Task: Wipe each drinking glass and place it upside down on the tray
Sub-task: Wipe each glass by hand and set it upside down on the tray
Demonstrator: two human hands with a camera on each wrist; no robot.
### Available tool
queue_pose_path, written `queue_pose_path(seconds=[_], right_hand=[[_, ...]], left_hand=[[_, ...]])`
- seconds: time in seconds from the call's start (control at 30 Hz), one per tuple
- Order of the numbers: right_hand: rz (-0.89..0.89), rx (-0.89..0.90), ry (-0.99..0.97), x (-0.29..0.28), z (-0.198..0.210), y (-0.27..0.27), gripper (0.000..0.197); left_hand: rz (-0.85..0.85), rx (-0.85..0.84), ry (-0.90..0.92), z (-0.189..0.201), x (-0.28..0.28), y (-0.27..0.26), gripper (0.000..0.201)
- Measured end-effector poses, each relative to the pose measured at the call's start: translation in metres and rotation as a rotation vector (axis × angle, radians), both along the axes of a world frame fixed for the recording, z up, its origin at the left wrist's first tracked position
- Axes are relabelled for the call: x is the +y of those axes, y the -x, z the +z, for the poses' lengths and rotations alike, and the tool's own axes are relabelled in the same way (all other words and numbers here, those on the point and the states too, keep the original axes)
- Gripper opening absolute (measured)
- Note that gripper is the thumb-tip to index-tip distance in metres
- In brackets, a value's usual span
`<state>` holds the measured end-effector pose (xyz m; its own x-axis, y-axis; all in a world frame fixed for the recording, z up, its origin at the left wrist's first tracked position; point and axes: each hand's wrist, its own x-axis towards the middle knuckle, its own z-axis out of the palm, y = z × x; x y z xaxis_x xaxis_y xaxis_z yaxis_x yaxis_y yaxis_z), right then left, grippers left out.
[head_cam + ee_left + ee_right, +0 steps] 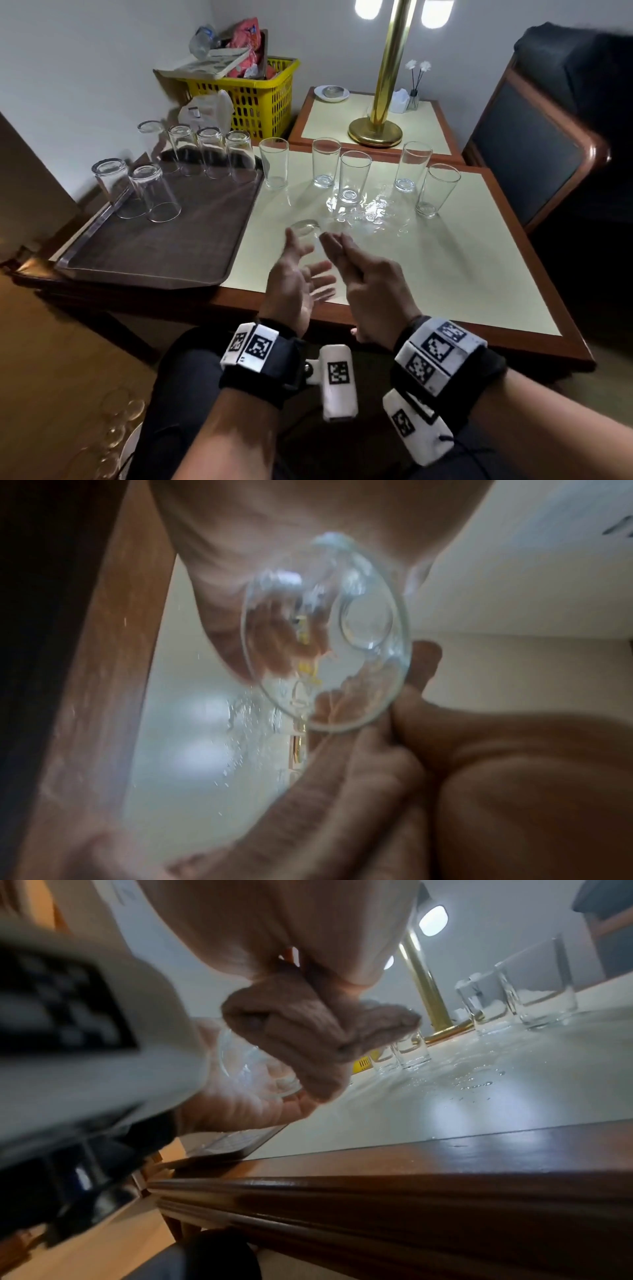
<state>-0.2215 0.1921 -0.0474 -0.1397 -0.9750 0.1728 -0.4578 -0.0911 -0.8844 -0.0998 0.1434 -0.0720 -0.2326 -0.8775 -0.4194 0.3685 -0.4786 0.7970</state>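
Glass in hand: your left hand (296,281) cradles a clear drinking glass (310,246) on its side above the cream table (462,260), palm up, fingers and thumb loosely curved around the wall; its thick base points away from you. Your right hand (363,274) is closed beside the glass, fingers curled tight against its side; whether they clasp anything the pictures do not show. In the left wrist view the glass (325,642) shows its open rim toward the camera, blurred, with your right hand's fingers (359,764) bunched at the lower rim.

Six glasses stand upside down on the dark brown tray (154,253) at your left: four in a row (205,150) along the far edge, two (137,188) nearer the left rim. Five more glasses stand upright (352,174) across the far part of the table, with a puddle of water (370,212) spread among them. Behind them rises a brass lamp (383,89) on a second table, and a yellow basket (260,99) sits against the wall.
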Motion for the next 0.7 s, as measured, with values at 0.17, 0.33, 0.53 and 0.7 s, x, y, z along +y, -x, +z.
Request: queue_pose_path(seconds=[0.17,0.33,0.53,0.7], right_hand=[[-0.156,-0.12,-0.003,-0.012,-0.002,0.011,0.033],[-0.073,-0.026,-0.049,-0.008,-0.001,0.008,0.035],[-0.023,-0.075,-0.027,-0.003,0.0,0.003,0.037],[-0.173,-0.068,0.006,-0.014,0.001,0.012,0.033]], left_hand=[[-0.068,-0.112,0.161,0.008,0.01,0.005,0.059],[-0.078,-0.038,0.005,-0.002,0.008,0.009,0.075],[0.059,-0.053,0.026,-0.001,0.005,0.013,0.082],[-0.13,-0.097,0.112,-0.006,0.007,0.01,0.069]])
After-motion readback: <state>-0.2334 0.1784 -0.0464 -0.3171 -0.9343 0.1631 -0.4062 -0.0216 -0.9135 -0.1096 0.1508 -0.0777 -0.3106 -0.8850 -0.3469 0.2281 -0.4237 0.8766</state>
